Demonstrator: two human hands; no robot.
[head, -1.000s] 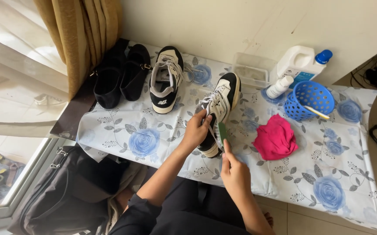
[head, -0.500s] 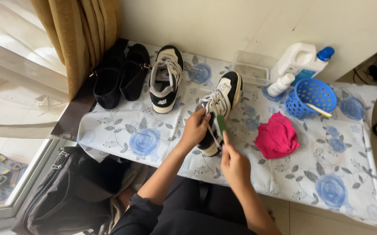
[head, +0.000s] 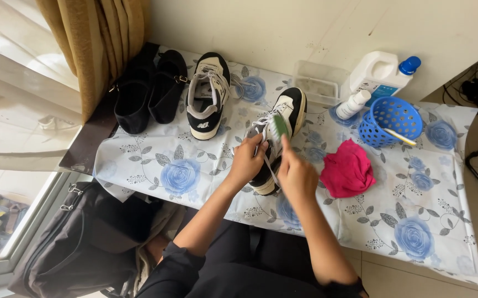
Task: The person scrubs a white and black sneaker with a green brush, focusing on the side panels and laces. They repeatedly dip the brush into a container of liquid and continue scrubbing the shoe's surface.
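Four shoes (head: pixel 208 94); perhaps two bottles (head: pixel 380 74)

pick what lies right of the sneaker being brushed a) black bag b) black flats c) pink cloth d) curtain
c: the pink cloth lies on the flowered table cover just right of the sneaker, which the left hand steadies while the right hand holds a green brush to it.
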